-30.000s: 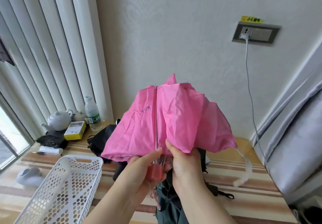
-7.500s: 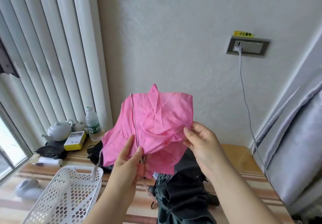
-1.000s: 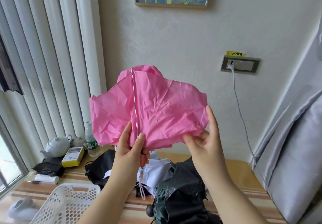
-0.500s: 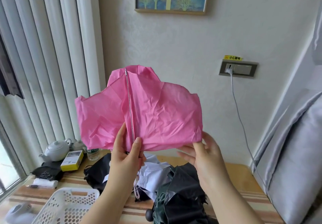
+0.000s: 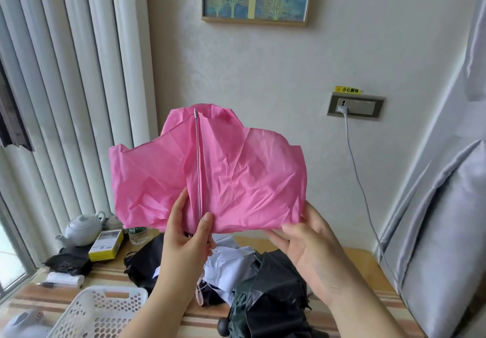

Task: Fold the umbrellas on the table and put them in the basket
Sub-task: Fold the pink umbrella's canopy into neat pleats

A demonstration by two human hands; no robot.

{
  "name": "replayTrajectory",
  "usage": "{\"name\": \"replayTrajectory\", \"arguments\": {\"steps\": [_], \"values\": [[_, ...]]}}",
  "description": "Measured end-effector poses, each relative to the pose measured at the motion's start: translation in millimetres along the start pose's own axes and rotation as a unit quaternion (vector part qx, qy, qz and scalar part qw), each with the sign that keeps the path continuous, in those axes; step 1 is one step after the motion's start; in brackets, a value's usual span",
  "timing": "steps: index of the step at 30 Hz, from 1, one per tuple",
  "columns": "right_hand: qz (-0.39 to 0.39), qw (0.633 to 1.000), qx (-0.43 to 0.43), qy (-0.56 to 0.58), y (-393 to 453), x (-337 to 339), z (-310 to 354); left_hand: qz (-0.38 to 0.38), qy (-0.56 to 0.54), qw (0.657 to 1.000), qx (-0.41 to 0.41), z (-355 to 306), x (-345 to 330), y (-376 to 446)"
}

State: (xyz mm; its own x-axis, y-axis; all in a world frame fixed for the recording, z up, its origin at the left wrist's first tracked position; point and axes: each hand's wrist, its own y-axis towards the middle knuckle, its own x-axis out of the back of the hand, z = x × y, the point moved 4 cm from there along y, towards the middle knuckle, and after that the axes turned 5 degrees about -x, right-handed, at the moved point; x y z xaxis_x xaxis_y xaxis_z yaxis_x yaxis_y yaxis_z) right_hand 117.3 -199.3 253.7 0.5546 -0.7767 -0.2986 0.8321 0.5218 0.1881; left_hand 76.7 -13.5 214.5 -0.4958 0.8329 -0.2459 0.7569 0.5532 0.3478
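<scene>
A pink umbrella (image 5: 236,179) is held up in front of me, its canopy crumpled and one metal rib running upright down its middle. My left hand (image 5: 186,243) grips it at the lower end of the rib, thumb and fingers pinching the cloth there. My right hand (image 5: 307,243) holds the canopy's lower right edge from beneath, fingers spread. On the table below lie a dark umbrella (image 5: 271,298), a white one (image 5: 226,261) and a black one (image 5: 144,261). The white plastic basket (image 5: 102,311) stands at the lower left.
At the table's far left stand a white teapot (image 5: 81,228), a yellow box (image 5: 106,244) and a water bottle (image 5: 136,235). A charging cable (image 5: 360,185) hangs from the wall socket. Grey curtains hang on the right and vertical blinds on the left.
My right hand has slid down and inward along the canopy's lower edge. The pink cloth has spread a little wider. My left hand keeps its grip.
</scene>
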Motion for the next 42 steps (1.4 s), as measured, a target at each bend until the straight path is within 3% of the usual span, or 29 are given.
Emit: {"name": "replayTrajectory", "arguments": {"steps": [3,6,9,13,15,23,29,35,39,40,42], "values": [[-0.119,0.988,-0.004,-0.101,3,9,-5,-0.001,0.019,1.000,-0.007,-3,-1,-1],[-0.212,0.951,0.033,-0.223,6,17,0,0.001,0.023,1.000,-0.006,-3,-1,-1],[-0.187,0.940,0.072,-0.276,2,24,-2,0.008,-0.006,1.000,0.016,-5,-2,-1],[-0.122,0.981,0.061,-0.140,-3,27,-6,0.026,-0.029,0.999,0.025,-8,-4,-2],[-0.109,0.980,0.054,-0.158,-3,25,-5,0.032,-0.027,0.999,0.027,-7,-4,-2],[-0.242,0.951,0.045,-0.184,2,22,14,0.050,0.023,0.998,0.006,-2,-6,-5],[-0.262,0.885,0.135,-0.360,-7,13,28,0.044,0.030,0.998,-0.028,-5,-5,-7],[-0.329,0.912,0.132,-0.206,-16,22,11,0.007,0.051,0.996,-0.074,-4,0,-7],[-0.276,0.943,0.066,-0.172,-4,29,5,0.016,0.063,0.993,-0.096,0,7,-6],[-0.278,0.941,0.060,-0.184,-3,31,7,0.016,0.065,0.993,-0.099,1,9,-6],[-0.337,0.897,0.099,-0.270,-4,32,27,0.012,0.075,0.992,-0.105,3,13,-6]]}}
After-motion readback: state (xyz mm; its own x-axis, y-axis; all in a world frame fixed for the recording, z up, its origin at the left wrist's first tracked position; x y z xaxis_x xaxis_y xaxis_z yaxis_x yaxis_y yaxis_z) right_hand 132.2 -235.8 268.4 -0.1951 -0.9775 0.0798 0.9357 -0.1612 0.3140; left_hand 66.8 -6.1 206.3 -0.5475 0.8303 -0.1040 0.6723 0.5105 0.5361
